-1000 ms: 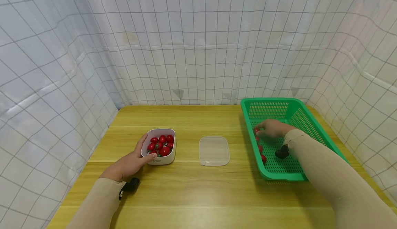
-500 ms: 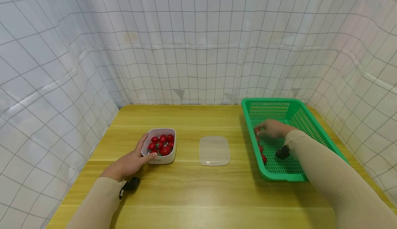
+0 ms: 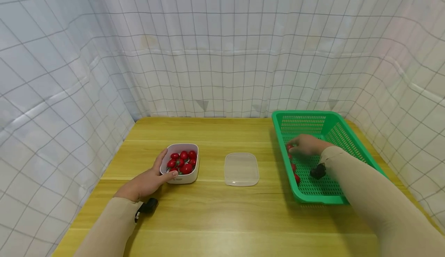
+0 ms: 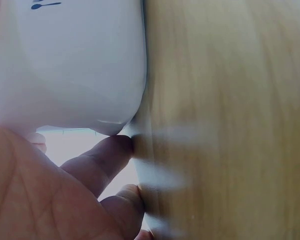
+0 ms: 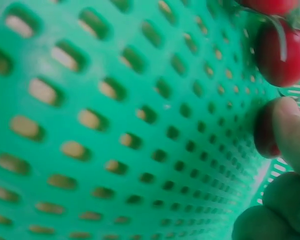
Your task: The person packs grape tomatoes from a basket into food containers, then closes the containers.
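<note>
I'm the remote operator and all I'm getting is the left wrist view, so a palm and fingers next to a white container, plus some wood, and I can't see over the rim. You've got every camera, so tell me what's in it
Observer: The head view shows that the white container has small red tomatoes in it, or what look like them.

Operator: Okay, and what's going on over to the right?

Observer: The right hand is down inside a green basket.

Operator: Is it touching anything in there?

Observer: In the right wrist view, one fingertip lies against a dark red tomato; I can't tell how firmly.
</note>
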Available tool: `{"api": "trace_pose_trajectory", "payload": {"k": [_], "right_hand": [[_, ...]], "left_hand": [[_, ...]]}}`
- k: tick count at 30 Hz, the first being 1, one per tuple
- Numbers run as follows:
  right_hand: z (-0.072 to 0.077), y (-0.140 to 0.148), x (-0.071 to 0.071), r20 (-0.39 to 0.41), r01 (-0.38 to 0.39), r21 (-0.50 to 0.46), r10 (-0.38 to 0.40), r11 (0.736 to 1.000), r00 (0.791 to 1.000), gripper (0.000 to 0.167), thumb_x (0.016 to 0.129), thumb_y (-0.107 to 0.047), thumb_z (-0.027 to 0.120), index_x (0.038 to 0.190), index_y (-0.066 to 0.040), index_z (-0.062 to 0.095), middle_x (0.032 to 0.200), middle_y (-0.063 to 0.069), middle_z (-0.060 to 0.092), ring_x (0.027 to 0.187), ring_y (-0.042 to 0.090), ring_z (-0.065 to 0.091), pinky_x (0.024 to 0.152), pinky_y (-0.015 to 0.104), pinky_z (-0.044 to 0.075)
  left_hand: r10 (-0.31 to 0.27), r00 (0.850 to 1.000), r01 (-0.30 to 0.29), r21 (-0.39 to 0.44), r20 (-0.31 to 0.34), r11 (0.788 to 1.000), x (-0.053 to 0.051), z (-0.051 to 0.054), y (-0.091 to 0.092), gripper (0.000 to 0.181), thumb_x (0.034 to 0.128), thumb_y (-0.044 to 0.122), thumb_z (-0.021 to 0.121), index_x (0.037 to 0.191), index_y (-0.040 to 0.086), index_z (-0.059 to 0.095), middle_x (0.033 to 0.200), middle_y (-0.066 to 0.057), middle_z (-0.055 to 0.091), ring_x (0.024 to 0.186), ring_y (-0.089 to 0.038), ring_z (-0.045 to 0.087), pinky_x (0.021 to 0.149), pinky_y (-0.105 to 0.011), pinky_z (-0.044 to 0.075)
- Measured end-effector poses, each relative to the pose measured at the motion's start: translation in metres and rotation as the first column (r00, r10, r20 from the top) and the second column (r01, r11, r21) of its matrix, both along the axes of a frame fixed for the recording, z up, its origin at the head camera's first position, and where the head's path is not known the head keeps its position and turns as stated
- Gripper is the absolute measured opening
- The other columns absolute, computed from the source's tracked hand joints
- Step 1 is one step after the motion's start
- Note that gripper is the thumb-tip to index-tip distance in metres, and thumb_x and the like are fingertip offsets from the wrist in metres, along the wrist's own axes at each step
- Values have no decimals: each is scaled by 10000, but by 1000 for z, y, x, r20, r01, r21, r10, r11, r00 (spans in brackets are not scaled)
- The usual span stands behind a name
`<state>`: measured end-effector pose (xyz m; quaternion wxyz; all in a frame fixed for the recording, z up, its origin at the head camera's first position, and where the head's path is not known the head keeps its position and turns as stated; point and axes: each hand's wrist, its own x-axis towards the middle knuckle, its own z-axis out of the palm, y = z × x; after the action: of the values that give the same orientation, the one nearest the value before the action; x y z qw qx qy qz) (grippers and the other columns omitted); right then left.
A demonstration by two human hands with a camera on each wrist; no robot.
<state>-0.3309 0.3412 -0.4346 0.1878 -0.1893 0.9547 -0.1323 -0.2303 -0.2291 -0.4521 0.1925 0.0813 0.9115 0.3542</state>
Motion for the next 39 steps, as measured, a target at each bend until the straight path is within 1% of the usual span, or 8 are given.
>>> {"api": "trace_pose_trajectory", "payload": {"k": [6,10,13,17,23,29,36,39], "right_hand": [[12,-3,2,-60,-56,35,58,998,997,437,1074,-273,604,1424,-15,644,1415,250,653,1336,498,574,1065,620,497],[28,-1,2,-126,-34,33,38,999,991,446,1082,-294,595,1428,-15,637,1389,248,667,1243,462,640,1012,609,522],[44,0,3,-153,33,-26,-36,999,987,469,1086,-293,595,1455,-3,607,977,164,757,809,302,681,808,498,556],[72,-12,8,-176,85,-109,-104,990,979,464,1097,-279,579,1477,-12,582,528,-44,406,511,115,293,568,332,351],[105,-57,12,-229,46,-168,-84,985,970,477,1096,-291,585,1511,-59,560,551,-55,354,501,116,290,534,298,309],[120,-119,14,-251,-38,-179,-8,983,968,413,1074,-277,626,1446,-98,631,551,-66,316,517,110,288,560,284,293],[119,-189,16,-229,-140,-134,106,981,968,397,1076,-292,625,1438,-128,643,600,-45,580,532,109,347,584,283,333],[116,-217,17,-214,-177,-120,149,977,965,405,1078,-301,621,1446,-132,642,806,-33,729,628,111,466,666,290,423]], "left_hand": [[1,1000,-1,-4,1,1000,1,0,-2,1044,1025,644,536,1675,276,-193,1721,-323,132,1530,-590,271,1193,-714,304],[-5,1000,5,-14,-6,1000,1,-1,-3,1056,1015,679,526,1674,282,-197,1722,-322,133,1530,-583,278,1189,-710,314],[-5,1000,5,-17,-9,1000,1,-1,-2,1063,1007,698,524,1673,292,-199,1722,-320,141,1528,-578,291,1185,-707,322],[-5,1000,5,-6,-10,1000,1,2,-2,1058,1014,680,527,1674,281,-197,1720,-322,141,1528,-578,290,1188,-706,317],[-15,1000,16,5,-20,1000,2,4,-1,1045,1036,631,530,1677,237,-195,1722,-324,130,1536,-580,265,1202,-707,293],[-21,999,20,-13,-24,1000,1,3,0,1051,1028,651,528,1680,233,-183,1713,-324,172,1526,-570,304,1206,-691,306],[-19,1000,18,-26,-21,1000,1,0,1,1049,1022,658,532,1681,253,-176,1683,-343,248,1501,-568,359,1189,-683,340],[-18,1000,18,-24,-17,1000,1,-1,0,1049,1021,651,537,1680,259,-180,1684,-344,244,1500,-570,358,1185,-687,345]]}}
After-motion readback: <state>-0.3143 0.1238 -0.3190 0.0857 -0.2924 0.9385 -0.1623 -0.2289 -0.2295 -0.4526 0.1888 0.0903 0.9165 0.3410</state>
